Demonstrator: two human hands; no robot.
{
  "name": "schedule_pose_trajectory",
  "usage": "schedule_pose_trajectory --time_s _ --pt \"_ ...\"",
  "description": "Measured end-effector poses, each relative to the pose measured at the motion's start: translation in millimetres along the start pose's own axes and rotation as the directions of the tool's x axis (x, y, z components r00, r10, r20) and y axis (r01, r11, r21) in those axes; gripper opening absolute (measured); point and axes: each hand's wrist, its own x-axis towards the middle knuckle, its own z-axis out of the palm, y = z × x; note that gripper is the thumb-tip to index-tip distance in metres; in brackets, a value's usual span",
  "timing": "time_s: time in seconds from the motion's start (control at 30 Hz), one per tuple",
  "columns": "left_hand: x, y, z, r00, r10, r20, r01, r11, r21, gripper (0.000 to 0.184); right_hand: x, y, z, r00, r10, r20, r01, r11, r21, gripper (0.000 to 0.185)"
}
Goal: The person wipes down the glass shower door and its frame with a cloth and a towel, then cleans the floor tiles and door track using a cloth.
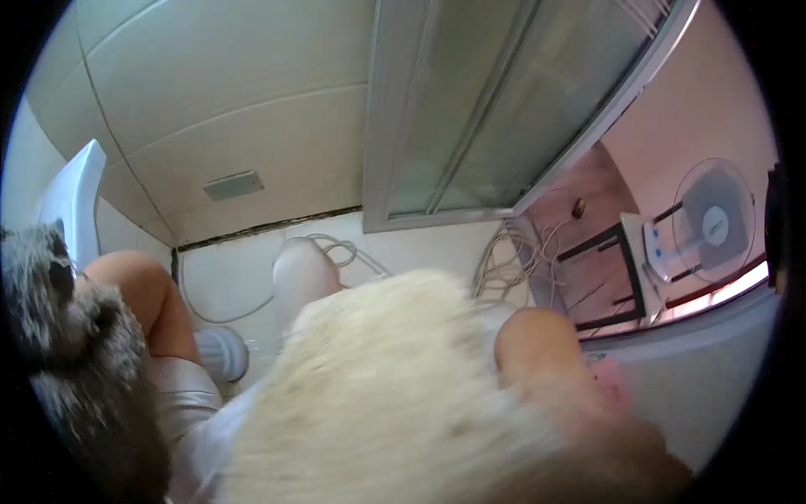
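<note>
A cream, fluffy piece of material (378,378) fills the lower middle of the head view, blurred by motion along its lower right. Shaggy grey material (101,361) hangs at the left edge. Bare skin (138,281) shows beside the grey material, above shiny white fabric (185,395). More bare skin (537,353) lies right of the cream material, smeared towards the bottom. Whether these patches are arms or knees I cannot tell. No fingers of my left hand or my right hand can be made out, and anything they hold is hidden.
A framed glass sliding door (470,109) stands beyond the tiled wall (227,109). Pale cable or hose (508,265) lies coiled on the white floor. A white basin-like edge (80,197) juts in at left. Right of the door stand a dark-framed stool (630,269) and a fan (714,223).
</note>
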Motion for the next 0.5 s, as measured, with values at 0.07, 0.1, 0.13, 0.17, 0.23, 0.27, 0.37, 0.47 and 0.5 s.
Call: schedule_pose_trajectory --time_s 0.07,0.1,0.13,0.17,0.23,0.27,0.37,0.47,0.5 --pt "-1 -1 2 1.0 -0.014 -0.008 0.014 1.0 0.011 0.04 -6 3 -3 1.0 -0.011 -0.011 0.012 1.0 0.021 0.037" --pt "2 -1 4 1.0 -0.026 0.002 0.026 0.999 0.022 0.041 -11 4 -5 0.999 -0.032 -0.013 0.032 0.999 0.027 0.037" --pt "4 -1 5 0.999 -0.036 0.0 0.036 0.999 0.028 0.041 -15 2 -6 0.999 -0.04 -0.025 0.041 0.998 0.039 0.037" --pt "5 -2 6 0.999 -0.044 -0.004 0.044 0.998 0.038 0.042 -15 1 -7 0.998 -0.052 -0.033 0.053 0.997 0.052 0.037" --pt "11 -2 9 0.998 -0.063 0.007 0.062 0.997 0.047 0.043 -12 5 -8 0.995 -0.081 -0.051 0.084 0.994 0.068 0.038" --pt "12 0 12 0.997 -0.072 0.01 0.071 0.996 0.052 0.044 -12 5 -8 0.994 -0.092 -0.06 0.096 0.992 0.075 0.038" --pt "13 0 16 0.997 -0.079 -0.002 0.079 0.995 0.063 0.045 -12 6 -9 0.995 -0.073 -0.064 0.079 0.993 0.088 0.038" --pt "12 4 17 0.998 -0.067 -0.02 0.069 0.994 0.087 0.047 -12 8 -9 0.997 -0.053 -0.054 0.057 0.994 0.089 0.039" --pt "10 6 23 0.997 -0.065 -0.028 0.067 0.993 0.096 0.048 -12 5 -10 0.998 -0.049 -0.047 0.053 0.994 0.1 0.039"
